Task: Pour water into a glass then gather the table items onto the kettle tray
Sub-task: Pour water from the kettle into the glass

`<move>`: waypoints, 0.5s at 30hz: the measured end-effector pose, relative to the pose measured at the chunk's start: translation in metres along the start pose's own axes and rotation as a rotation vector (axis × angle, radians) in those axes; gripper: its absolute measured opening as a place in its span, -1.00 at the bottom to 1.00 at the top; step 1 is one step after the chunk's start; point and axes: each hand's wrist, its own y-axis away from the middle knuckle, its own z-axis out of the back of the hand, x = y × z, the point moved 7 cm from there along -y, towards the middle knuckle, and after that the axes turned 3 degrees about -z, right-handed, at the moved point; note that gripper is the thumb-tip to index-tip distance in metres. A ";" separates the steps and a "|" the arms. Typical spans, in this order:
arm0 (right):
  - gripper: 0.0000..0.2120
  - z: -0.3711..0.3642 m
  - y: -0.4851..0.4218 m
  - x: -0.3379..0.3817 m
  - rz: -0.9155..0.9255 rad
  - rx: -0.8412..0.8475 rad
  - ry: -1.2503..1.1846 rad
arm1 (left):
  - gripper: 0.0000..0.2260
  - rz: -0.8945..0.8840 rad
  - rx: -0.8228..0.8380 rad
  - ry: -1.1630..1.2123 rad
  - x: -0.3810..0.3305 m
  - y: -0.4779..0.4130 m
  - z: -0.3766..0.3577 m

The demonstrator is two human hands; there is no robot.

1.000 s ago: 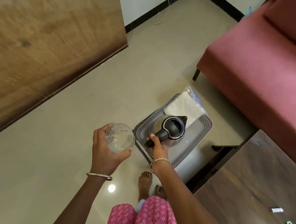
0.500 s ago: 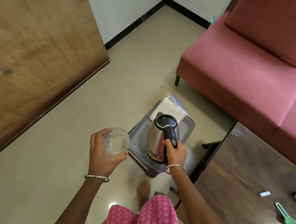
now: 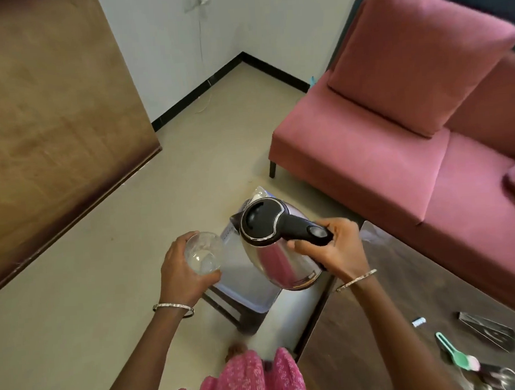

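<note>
Steel-bodied kettle held clear of the grey kettle tray, its black handle gripped by the closed right hand. Left hand wrapped around a clear glass, mouth upward, apparently empty. Spout at the kettle's far-left edge, pointing toward the glass; handle-to-spout axis runs right to left across the view, so the glass lies just beside and slightly below the spout, on its own line. Kettle and glass near but apart; no water stream visible. Judgement: pouring has not begun, and the coming move turns on tipping the kettle leftward about this axis while the glass stays under the spout. Neither vessel is supported, so the spout's aim depends on both wrists.

Tray rests on a low dark stand over the beige floor, with a white packet at its far end, mostly hidden by the kettle. Dark wooden table at lower right carries the items to be gathered: a green scoop, a dark flat packet, a small white piece and something shiny at the frame edge, not identifiable. Pink sofa at right; wooden panel at left; white wall corner beyond.
</note>
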 end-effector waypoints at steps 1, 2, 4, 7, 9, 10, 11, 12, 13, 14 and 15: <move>-0.62 0.008 0.000 0.010 0.028 0.016 0.025 | -0.22 -0.008 0.004 0.008 -0.005 -0.001 0.000; -0.60 0.016 0.001 0.021 0.058 0.027 0.057 | -0.22 -0.018 0.013 0.016 -0.011 -0.002 -0.001; -0.58 0.030 0.003 0.040 0.104 0.036 0.120 | -0.22 -0.037 0.034 0.029 -0.021 -0.003 -0.003; -0.65 0.048 0.006 0.061 0.138 0.056 0.162 | -0.21 -0.055 0.046 0.053 -0.035 -0.002 -0.006; -0.63 0.056 0.009 0.072 0.147 0.075 0.179 | -0.21 -0.061 0.049 0.064 -0.042 -0.001 -0.009; -0.62 0.059 0.010 0.076 0.145 0.085 0.178 | -0.20 -0.065 0.054 0.066 -0.045 0.000 -0.010; -0.58 0.062 0.010 0.079 0.141 0.095 0.178 | -0.21 -0.071 0.060 0.069 -0.048 0.000 -0.012; -0.53 0.064 0.011 0.083 0.132 0.105 0.184 | -0.21 -0.078 0.065 0.072 -0.051 0.001 -0.013; -0.49 0.066 0.010 0.086 0.121 0.116 0.198 | -0.22 -0.086 0.068 0.076 -0.054 0.002 -0.014; -0.46 0.068 0.010 0.089 0.116 0.126 0.216 | -0.23 -0.093 0.069 0.080 -0.056 0.002 -0.016; -0.46 0.070 0.010 0.091 0.117 0.130 0.236 | -0.23 -0.100 0.068 0.083 -0.059 0.002 -0.017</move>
